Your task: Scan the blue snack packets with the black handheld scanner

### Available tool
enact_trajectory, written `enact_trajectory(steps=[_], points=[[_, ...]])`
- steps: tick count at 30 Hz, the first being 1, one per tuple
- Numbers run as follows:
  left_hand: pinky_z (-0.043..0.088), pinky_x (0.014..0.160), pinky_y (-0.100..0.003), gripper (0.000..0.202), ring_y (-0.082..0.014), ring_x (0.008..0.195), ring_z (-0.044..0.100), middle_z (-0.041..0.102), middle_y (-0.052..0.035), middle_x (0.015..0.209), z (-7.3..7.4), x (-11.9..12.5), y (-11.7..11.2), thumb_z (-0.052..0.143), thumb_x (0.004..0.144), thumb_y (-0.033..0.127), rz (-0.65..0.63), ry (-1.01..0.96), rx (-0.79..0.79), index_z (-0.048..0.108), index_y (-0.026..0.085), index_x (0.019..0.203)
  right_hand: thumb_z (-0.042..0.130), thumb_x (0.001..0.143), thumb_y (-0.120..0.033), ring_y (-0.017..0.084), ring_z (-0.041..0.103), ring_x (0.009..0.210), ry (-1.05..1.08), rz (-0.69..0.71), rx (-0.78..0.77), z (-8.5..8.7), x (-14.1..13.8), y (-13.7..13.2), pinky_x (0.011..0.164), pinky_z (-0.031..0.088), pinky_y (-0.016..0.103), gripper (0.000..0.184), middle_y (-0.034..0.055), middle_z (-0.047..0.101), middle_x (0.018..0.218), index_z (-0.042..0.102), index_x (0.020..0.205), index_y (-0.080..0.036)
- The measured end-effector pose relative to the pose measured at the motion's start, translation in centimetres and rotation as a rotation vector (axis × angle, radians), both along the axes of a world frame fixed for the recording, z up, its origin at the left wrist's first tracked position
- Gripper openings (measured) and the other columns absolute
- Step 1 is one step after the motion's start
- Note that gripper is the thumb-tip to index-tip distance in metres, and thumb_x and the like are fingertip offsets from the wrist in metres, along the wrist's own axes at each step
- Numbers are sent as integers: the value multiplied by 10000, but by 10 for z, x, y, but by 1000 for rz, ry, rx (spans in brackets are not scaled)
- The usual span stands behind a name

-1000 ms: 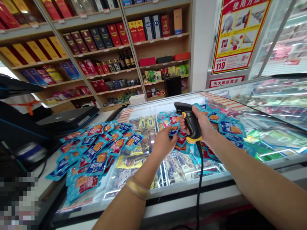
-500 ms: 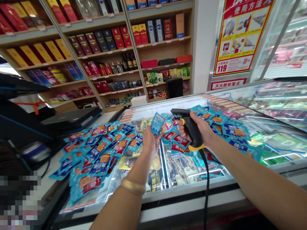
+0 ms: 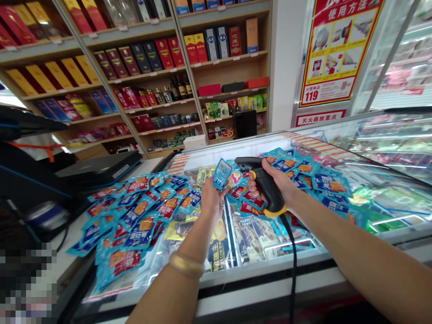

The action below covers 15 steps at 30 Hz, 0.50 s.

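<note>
Between the fingers of my left hand (image 3: 212,197) is a small blue snack packet (image 3: 222,173), held up with its printed back toward me. My right hand (image 3: 277,182) is wrapped round the handle of a black and yellow barcode scanner (image 3: 266,183). The scanner's head points left at the packet, a short gap away. Its cable (image 3: 293,265) hangs down over the front edge. A pile of blue and red snack packets (image 3: 138,213) spreads to the left of my hands, and another pile (image 3: 312,173) lies behind and right of the scanner.
Both piles rest on the glass top of a chest freezer (image 3: 158,265), with packaged goods visible beneath. Dark checkout equipment (image 3: 101,168) stands at the left. Shelves (image 3: 148,74) of boxes and bottles line the back, beside a red and yellow poster (image 3: 340,49).
My right hand has moved the scanner slightly left, closer to the packet. The left hand keeps the packet in nearly the same place.
</note>
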<state>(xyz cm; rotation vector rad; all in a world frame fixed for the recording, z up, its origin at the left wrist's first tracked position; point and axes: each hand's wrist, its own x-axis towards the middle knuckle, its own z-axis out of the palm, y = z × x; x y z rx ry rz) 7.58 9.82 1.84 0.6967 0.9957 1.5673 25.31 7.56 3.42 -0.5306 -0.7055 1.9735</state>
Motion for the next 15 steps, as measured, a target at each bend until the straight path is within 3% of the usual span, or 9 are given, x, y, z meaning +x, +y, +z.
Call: enact_trajectory(steps=[5,9,12,15], points=[[560,798,-356,197,-136,678,646,651,-19,709,-4,-1,3,462,845,311,25,43,26,595,169,819,387,931,-576,140,544,555,22,-11,-6,-2,1,0,502,488,231,481,55,570,650,574,818,-148],[537,865,-336,258,-157,886,663,689,-35,884,0,-15,8,438,876,318,95,210,170,653,188,933,382,925,-593,140,554,567,47,-31,-40,2,-5,-1,526,505,231,509,63,567,654,580,807,-138],[496,953,-363,365,-192,1077,617,673,-76,1100,15,-48,12,404,902,350,169,433,299,642,173,1115,383,935,-571,139,557,573,66,-21,-53,11,-20,-2,536,509,230,496,67,565,650,578,811,-133],[424,1040,-402,467,-235,1184,560,629,-113,1226,33,-97,13,352,926,413,324,828,399,607,151,1219,385,939,-564,135,557,570,79,31,-68,21,-47,-1,523,506,223,487,66,564,647,570,811,-132]])
